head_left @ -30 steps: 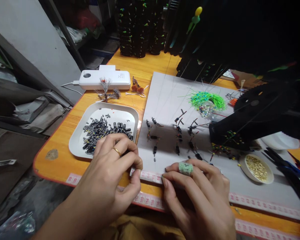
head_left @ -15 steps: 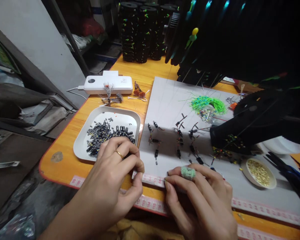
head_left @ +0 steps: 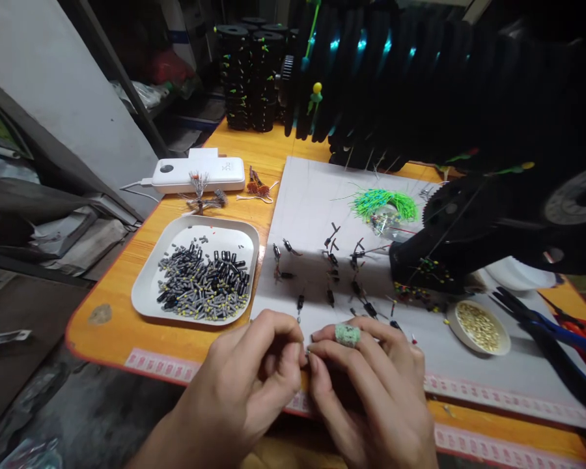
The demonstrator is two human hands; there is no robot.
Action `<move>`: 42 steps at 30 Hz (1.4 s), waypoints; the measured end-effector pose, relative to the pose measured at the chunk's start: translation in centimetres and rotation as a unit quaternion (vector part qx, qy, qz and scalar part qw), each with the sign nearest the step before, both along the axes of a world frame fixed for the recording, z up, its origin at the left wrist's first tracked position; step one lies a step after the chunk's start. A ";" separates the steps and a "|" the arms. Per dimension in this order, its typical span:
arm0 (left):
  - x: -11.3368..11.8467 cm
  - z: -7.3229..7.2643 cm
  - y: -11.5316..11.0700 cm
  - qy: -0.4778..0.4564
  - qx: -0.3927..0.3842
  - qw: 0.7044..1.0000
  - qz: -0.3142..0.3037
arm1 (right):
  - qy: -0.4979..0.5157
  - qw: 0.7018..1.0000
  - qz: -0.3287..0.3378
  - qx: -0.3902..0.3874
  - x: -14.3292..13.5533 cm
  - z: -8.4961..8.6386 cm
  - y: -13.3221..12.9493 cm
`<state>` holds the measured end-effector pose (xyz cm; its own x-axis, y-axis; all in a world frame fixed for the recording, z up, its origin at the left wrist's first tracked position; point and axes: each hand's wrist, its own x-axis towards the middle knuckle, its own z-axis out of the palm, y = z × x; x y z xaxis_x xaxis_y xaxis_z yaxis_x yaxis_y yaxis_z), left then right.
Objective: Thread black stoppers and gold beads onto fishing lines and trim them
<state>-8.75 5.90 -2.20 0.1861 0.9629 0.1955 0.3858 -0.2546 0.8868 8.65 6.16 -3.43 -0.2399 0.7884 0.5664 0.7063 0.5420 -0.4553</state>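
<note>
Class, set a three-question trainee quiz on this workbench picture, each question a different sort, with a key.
1. True or false: the white tray holds small grey and black pieces.
2. Which sits nearest the round dish of yellowish bits? A) power bank B) blue-handled tool C) tray
3. Fill in: the left hand and right hand meet at their ____.

Key: 1 true; 2 B; 3 fingertips.

A small, cluttered craft workshop — an orange worktable (head_left: 254, 140) holds a tray of tiny parts (head_left: 144, 296) and pliers (head_left: 547, 322). Stacked black spools (head_left: 247, 75) stand behind, beside a bare wall.
</note>
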 end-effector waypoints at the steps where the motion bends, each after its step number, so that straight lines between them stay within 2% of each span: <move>1: 0.0 0.0 0.1 0.012 0.015 1.000 0.002 | 0.007 1.000 -0.004 0.000 -0.1 0.0 0.0; 4: 0.1 0.1 0.1 0.040 0.040 0.998 0.012 | 0.013 1.000 -0.006 0.002 -0.3 0.0 0.0; 16: 0.4 0.0 -0.2 0.083 0.052 0.994 0.050 | 0.012 1.000 -0.018 0.009 -0.3 -0.2 0.0; 25: 0.3 0.0 0.0 0.066 0.058 0.996 0.020 | -0.011 1.000 0.006 0.013 0.3 0.0 0.0; 30: 0.3 0.6 0.0 0.060 0.056 0.997 0.015 | -0.027 0.999 0.020 0.027 0.5 0.0 0.0; 33: -0.5 1.0 0.1 0.061 0.051 0.997 0.014 | -0.022 0.999 0.015 0.024 0.4 0.0 0.0; 35: -1.6 1.1 0.0 0.079 0.064 0.995 0.023 | -0.024 0.999 0.015 0.023 0.3 -0.1 -0.1; 38: -3.0 1.1 0.1 0.155 0.111 0.981 0.046 | -0.027 0.999 0.011 0.028 0.2 0.0 -0.1; 42: -3.6 1.3 0.4 0.232 0.135 0.962 0.045 | -0.038 0.999 0.013 0.034 0.4 0.1 -0.1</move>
